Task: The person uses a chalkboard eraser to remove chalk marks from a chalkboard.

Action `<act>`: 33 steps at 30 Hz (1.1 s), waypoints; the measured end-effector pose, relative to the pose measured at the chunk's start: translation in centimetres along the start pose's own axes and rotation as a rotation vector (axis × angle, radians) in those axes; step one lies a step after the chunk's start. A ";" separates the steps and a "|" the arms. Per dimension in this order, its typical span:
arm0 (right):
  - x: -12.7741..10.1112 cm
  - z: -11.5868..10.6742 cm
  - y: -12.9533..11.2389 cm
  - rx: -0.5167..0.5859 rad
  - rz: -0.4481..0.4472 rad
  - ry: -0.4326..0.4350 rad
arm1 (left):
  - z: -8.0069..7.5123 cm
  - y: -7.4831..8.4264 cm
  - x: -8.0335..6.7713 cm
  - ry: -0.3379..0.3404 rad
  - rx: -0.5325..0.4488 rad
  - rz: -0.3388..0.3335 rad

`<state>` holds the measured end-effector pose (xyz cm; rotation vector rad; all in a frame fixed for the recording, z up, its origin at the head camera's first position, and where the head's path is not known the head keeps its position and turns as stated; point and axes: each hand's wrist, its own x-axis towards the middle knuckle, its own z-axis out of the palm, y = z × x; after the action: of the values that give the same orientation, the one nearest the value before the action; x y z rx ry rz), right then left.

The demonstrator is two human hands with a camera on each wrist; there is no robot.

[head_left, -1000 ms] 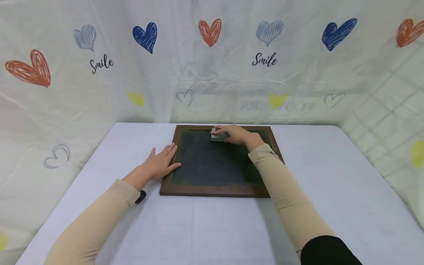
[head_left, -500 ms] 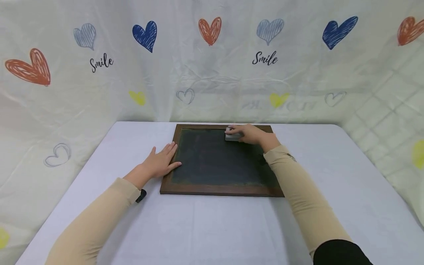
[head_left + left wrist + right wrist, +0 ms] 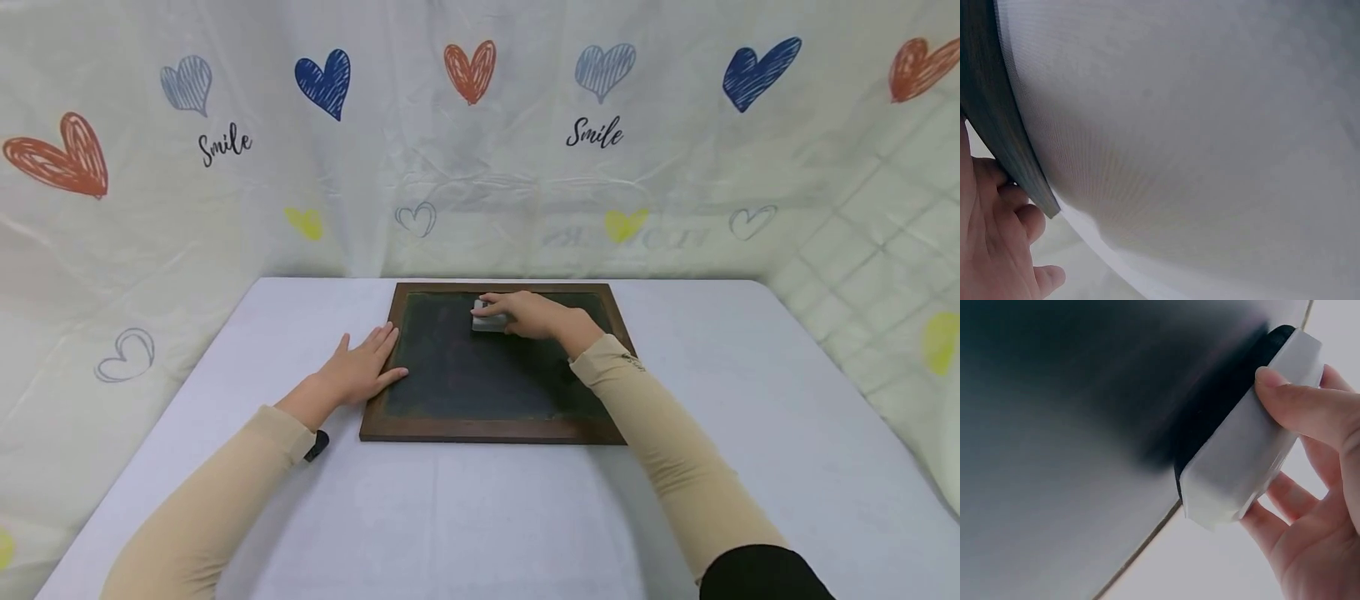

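Note:
A dark chalkboard (image 3: 465, 375) in a brown wooden frame lies on the white table. My left hand (image 3: 358, 367) rests on the frame's left side with its fingers spread and thumb over the board's edge. In the left wrist view, the fingers (image 3: 1004, 219) lie against the wooden frame (image 3: 1004, 119). My right hand (image 3: 534, 315) grips a board eraser (image 3: 489, 322) near the board's upper middle. The right wrist view shows the eraser's pale grey plastic body (image 3: 1241, 444) and black felt pad facing the board, with the thumb (image 3: 1297, 403) along its side.
White cloth covers the table (image 3: 750, 400), reaching past the board on both sides and in front. Behind it hangs a pale curtain (image 3: 517, 167) printed with hearts and "Smile".
My right hand with the eraser went right along the board's top, then came back left and slightly lower. The left hand stays on the frame.

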<state>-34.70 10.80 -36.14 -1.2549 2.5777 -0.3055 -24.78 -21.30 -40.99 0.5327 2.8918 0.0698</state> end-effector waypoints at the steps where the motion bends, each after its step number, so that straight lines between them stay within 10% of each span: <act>1: -0.3 0.0 0.2 0.007 0.004 0.003 | 0.1 0.0 0.0 0.004 -0.001 0.002; 33: -14.6 -1.4 7.2 -0.037 0.211 0.291 | 0.0 0.0 0.0 -0.005 -0.001 0.006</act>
<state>-31.74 26.84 -34.96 -1.0010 2.9439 -0.4269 -24.74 -21.27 -40.95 0.5407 2.8854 0.0702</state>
